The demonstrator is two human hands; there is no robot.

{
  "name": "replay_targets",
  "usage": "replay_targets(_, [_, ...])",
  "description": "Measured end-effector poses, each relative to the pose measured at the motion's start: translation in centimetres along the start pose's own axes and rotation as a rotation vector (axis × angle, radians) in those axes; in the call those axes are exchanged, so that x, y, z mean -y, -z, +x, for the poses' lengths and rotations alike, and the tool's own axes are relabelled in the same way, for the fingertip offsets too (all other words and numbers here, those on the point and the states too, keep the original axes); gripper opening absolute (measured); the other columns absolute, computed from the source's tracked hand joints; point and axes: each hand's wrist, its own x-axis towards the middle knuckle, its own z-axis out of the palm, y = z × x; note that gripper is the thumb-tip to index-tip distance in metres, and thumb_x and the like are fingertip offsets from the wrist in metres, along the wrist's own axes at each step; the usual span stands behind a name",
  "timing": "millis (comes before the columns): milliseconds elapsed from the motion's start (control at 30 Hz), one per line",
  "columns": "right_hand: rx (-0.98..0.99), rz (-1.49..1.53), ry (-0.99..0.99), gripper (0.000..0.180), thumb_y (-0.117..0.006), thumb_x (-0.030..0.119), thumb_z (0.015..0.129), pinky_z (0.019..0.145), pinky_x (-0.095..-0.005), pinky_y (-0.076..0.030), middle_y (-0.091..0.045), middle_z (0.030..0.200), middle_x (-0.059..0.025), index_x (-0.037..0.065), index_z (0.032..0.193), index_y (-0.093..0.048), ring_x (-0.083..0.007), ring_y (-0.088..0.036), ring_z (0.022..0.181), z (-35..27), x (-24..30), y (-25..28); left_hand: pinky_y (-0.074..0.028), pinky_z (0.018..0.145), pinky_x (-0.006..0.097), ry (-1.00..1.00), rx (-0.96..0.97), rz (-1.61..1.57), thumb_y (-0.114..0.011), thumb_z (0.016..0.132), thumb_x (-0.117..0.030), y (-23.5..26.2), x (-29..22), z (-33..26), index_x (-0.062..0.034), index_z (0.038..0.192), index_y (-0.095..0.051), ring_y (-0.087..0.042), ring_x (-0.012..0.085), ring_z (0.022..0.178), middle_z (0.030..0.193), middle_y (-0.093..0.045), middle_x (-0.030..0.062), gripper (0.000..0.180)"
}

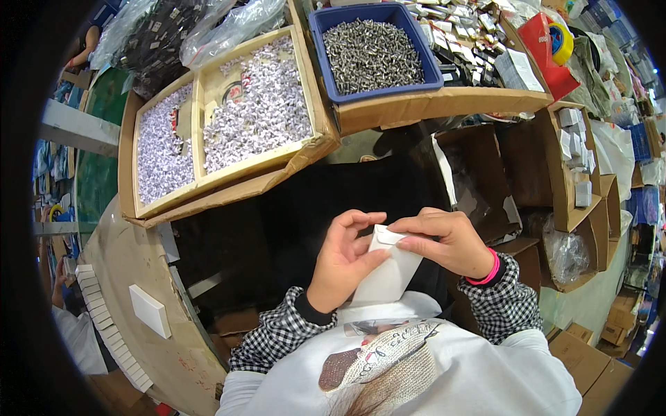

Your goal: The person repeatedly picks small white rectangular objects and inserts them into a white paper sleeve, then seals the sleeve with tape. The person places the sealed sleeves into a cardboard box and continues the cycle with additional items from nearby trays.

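In front of my chest I hold a slim white box (pixel 387 276), tilted with its end flap facing up and away from me. My left hand (pixel 340 260) grips its left side, the thumb lying across the front face. From the right, my right hand (pixel 454 243) pinches the top end, thumb and index finger at the flap. Whether anything is inside the box cannot be seen. Another white box (pixel 149 310) lies flat on the brown work surface to my left.
A wooden tray (pixel 199 132) of small white pieces stands ahead on the left. Beside it is a blue bin (pixel 331 82) of small metal parts. Small packets (pixel 461 35) and a yellow tape roll (pixel 560 43) lie far right. White boxes (pixel 111 326) line the left edge; open cartons (pixel 479 163) stand right.
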Motion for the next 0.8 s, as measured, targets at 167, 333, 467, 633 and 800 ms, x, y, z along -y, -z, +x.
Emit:
replay_targets(167, [-0.021, 0.228, 0.264, 0.022, -0.07, 0.01, 0.08, 0.07, -0.029, -0.049, -0.07, 0.087, -0.0087, 0.003, 0.101, -0.071, -0.0178, -0.06, 0.074, -0.3, 0.0, -0.8, -0.045, 0.097, 0.04, 0.446, 0.5, -0.256, -0.063, 0.072, -0.069, 1.1, 0.0, 0.8, -0.0054, 0.141, -0.028, -0.053, 0.027, 0.115, 0.132, -0.046, 0.0177, 0.1])
replay_targets(333, [-0.081, 0.147, 0.339, 0.019, -0.07, 0.01, 0.08, 0.07, -0.0301, -0.049, -0.069, 0.081, -0.0092, 0.004, 0.098, -0.072, -0.0188, -0.061, 0.073, -0.8, -0.2, -1.1, -0.046, 0.096, 0.042, 0.605, 0.577, -0.298, -0.068, 0.066, -0.07, 1.0, 0.9, -0.1, -0.0054, 0.139, -0.032, -0.054, 0.0288, 0.113, 0.129, -0.047, 0.0196, 0.104])
replay_targets(467, [-0.106, 0.114, 0.324, 0.018, -0.07, 0.01, 0.08, 0.067, -0.0301, -0.049, -0.068, 0.077, -0.0087, 0.003, 0.096, -0.072, -0.019, -0.061, 0.069, -1.3, 0.0, -1.0, -0.047, 0.095, 0.041, 0.628, 0.559, -0.305, -0.069, 0.066, -0.069, 0.9, 1.1, -0.5, -0.0057, 0.138, -0.033, -0.054, 0.028, 0.112, 0.126, -0.049, 0.0191, 0.102])
replay_targets(633, [-0.093, 0.079, 0.293, 0.018, -0.069, 0.01, 0.08, 0.066, -0.0304, -0.049, -0.069, 0.078, -0.0088, 0.003, 0.097, -0.072, -0.0197, -0.061, 0.068, -1.5, 0.2, -1.1, -0.048, 0.094, 0.039, 0.638, 0.538, -0.34, -0.071, 0.067, -0.067, 1.0, 1.6, -0.7, -0.0039, 0.135, -0.036, -0.054, 0.0258, 0.11, 0.125, -0.05, 0.0175, 0.099])
replay_targets(800, [-0.085, 0.072, 0.428, 0.028, -0.068, 0.011, 0.082, 0.073, -0.032, -0.051, -0.069, 0.095, -0.0123, 0.003, 0.108, -0.067, -0.0241, -0.065, 0.082, -1.3, 0.1, -1.4, -0.049, 0.092, 0.036, 0.545, 0.543, -0.423, -0.07, 0.068, -0.066, 1.5, 2.4, -0.8, -0.0022, 0.131, -0.041, -0.055, 0.0219, 0.109, 0.122, -0.051, 0.0148, 0.094])
